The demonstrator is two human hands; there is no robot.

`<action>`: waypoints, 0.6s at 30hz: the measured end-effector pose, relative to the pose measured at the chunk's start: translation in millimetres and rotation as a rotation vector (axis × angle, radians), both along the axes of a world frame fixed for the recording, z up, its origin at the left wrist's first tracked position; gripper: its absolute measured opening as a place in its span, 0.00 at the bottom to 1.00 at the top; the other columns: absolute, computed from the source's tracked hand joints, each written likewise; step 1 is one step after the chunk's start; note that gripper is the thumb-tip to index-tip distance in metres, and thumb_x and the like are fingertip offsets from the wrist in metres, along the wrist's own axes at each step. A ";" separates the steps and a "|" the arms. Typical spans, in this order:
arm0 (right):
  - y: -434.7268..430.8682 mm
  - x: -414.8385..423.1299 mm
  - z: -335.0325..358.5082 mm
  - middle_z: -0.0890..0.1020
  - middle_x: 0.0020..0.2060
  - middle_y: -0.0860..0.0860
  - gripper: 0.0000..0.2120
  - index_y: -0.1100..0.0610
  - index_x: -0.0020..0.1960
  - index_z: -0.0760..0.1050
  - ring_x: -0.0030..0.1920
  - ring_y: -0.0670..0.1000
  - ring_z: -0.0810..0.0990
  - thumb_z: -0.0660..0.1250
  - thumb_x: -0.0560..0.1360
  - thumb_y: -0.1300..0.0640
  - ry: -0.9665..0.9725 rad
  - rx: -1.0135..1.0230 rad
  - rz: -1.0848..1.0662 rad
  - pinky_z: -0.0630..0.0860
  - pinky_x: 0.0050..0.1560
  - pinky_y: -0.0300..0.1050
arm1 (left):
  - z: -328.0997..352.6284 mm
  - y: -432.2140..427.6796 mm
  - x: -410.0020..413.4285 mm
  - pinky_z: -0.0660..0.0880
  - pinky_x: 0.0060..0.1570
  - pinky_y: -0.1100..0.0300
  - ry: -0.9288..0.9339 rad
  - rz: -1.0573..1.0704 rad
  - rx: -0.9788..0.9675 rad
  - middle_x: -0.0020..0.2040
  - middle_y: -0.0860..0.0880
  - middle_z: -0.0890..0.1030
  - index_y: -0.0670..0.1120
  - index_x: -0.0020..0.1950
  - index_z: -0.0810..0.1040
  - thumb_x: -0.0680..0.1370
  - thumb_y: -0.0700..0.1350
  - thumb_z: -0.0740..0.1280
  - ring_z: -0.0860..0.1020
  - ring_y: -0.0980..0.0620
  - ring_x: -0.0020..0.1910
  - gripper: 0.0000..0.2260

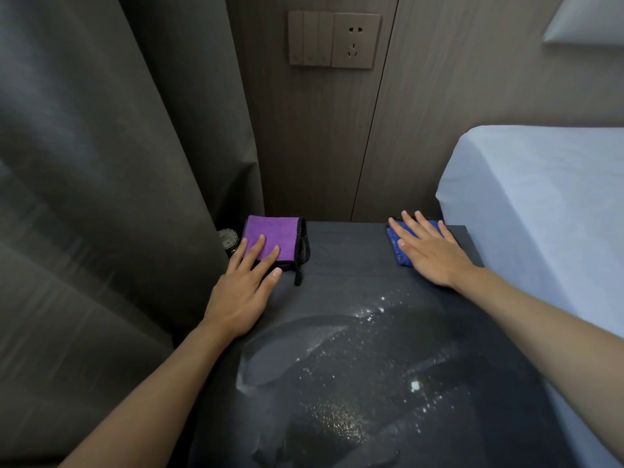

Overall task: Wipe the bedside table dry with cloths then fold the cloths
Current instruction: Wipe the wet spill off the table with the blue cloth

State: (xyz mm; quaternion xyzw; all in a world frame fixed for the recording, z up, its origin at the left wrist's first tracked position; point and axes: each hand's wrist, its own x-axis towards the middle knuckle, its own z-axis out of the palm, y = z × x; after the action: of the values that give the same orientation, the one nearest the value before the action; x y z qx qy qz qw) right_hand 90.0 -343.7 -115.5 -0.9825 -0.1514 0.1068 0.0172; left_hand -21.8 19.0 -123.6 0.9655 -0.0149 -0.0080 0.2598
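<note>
Left hand (241, 292) on purple cloth (271, 238), right hand (430, 251) on blue cloth (398, 246) (fingers spread flat).

A brown wood-grain panelled wall (317, 136) is carrying a beige switch and socket plate (334, 40). A heavy grey curtain (101, 163) is hanging at left, while a white-sheeted bed (540, 204) is lying at right under dim light.

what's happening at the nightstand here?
A person is at a dark bedside table with both hands laid flat on folded cloths at its far corners: the left hand on a purple cloth, the right hand on a blue cloth. Neither cloth is gripped or unfolded. The near part of the tabletop is wet with water, so wiping has not visibly reached it.
</note>
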 end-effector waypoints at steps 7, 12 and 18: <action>-36.9 -4.7 2.8 0.43 0.83 0.47 0.26 0.41 0.81 0.39 0.82 0.50 0.39 0.39 0.85 0.44 0.012 -0.016 -0.137 0.41 0.79 0.56 | 0.3 0.1 -0.3 0.58 0.73 0.43 0.016 0.003 -0.026 0.81 0.61 0.49 0.62 0.79 0.58 0.73 0.71 0.38 0.40 0.60 0.79 0.36; -33.0 -20.8 0.6 0.43 0.83 0.47 0.26 0.42 0.82 0.39 0.82 0.50 0.39 0.40 0.85 0.43 -0.009 0.020 -0.289 0.39 0.79 0.55 | 5.2 -2.6 -2.0 0.60 0.71 0.41 0.023 0.017 -0.033 0.81 0.62 0.49 0.62 0.79 0.58 0.72 0.71 0.39 0.40 0.60 0.79 0.36; -21.3 -36.4 -6.3 0.43 0.83 0.49 0.26 0.43 0.82 0.40 0.82 0.52 0.39 0.39 0.85 0.44 -0.029 0.034 -0.450 0.39 0.79 0.57 | 5.4 -2.8 -2.6 0.61 0.70 0.41 0.017 0.018 -0.044 0.81 0.61 0.51 0.62 0.79 0.59 0.73 0.71 0.39 0.41 0.60 0.79 0.36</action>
State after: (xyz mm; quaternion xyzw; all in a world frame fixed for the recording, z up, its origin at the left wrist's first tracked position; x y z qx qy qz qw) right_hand 53.6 -365.0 -121.9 -0.9926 0.0694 0.0835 0.0550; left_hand -24.4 16.2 -118.2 0.9596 -0.0043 -0.0136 0.2811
